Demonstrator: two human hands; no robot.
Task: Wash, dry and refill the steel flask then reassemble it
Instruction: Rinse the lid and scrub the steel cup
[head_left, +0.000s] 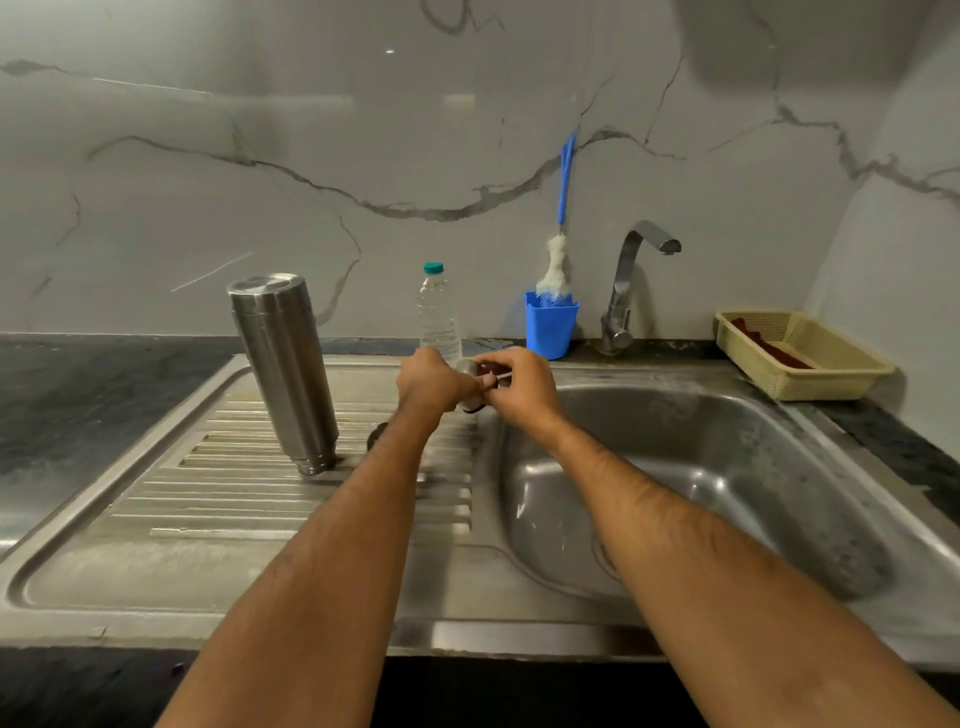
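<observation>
The steel flask (283, 369) stands upside down on the ribbed drainboard (218, 499), left of my hands. My left hand (428, 382) grips a small steel flask part, apparently its cap or stopper (470, 387), above the drainboard's right edge. My right hand (519, 387) pinches the same part from the right, fingers curled. Most of that part is hidden between my hands. A dark round piece (375, 434) lies on the drainboard, partly hidden by my left forearm. A clear water bottle (438, 317) with a green cap stands behind my hands.
The steel sink basin (701, 483) lies to the right, with the tap (631, 283) behind it. A blue cup (550, 330) holds a bottle brush (558, 244) with a blue handle. A beige basket (802, 356) sits at the back right on the dark counter.
</observation>
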